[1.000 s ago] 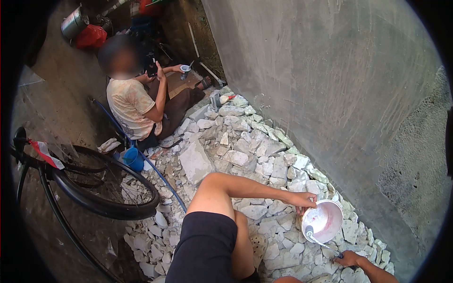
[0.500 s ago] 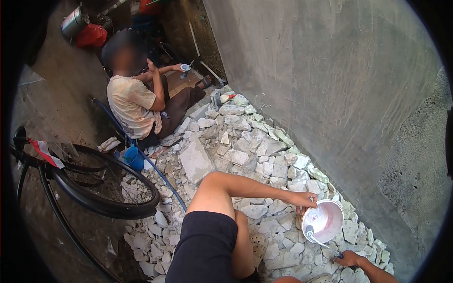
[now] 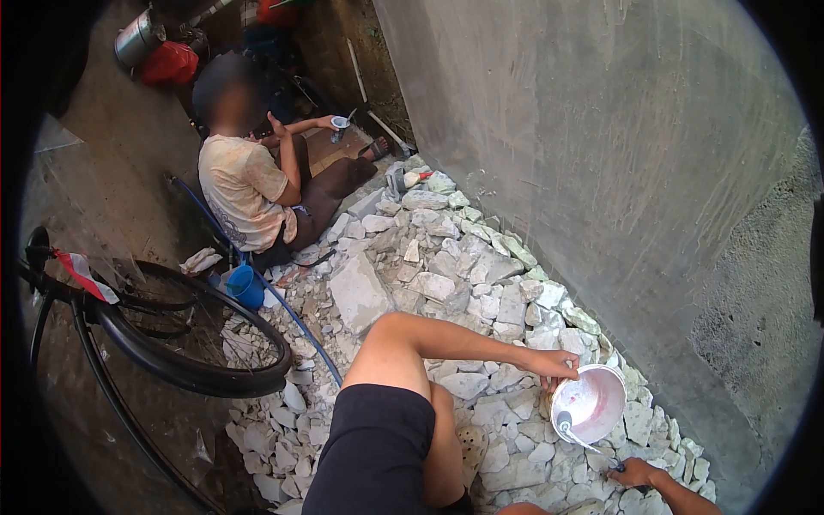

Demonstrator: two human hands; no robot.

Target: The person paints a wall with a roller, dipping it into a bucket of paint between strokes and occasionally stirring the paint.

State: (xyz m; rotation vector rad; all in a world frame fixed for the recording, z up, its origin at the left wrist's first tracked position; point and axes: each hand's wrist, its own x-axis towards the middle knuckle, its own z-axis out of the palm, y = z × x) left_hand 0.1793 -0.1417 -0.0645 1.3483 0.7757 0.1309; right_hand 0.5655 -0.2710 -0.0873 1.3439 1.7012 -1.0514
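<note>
My left hand (image 3: 556, 364) is closed on the upper left rim of a white bucket (image 3: 616, 388), which is tilted so that its inside faces me. Pale liquid and pinkish stains show on its inner wall. In my right hand (image 3: 638, 473), below and to the right of the bucket, is the dark handle of a small paint roller (image 3: 564, 421). The roller's bent metal rod crosses the bucket's lower rim, and its pale head is at the lower left of the opening. Broken stones (image 3: 515, 403) lie beneath both hands.
A grey plastered wall (image 3: 584, 146) rises along the right. At upper left another person (image 3: 249, 184) sits on the ground holding a small cup (image 3: 340, 123). A bicycle wheel (image 3: 193, 378), a blue bucket (image 3: 245, 287) and a blue hose (image 3: 302, 324) are on the left.
The whole view has shifted very slightly. Both hands, the bucket and the roller keep almost the same positions, and the grips look unchanged.
</note>
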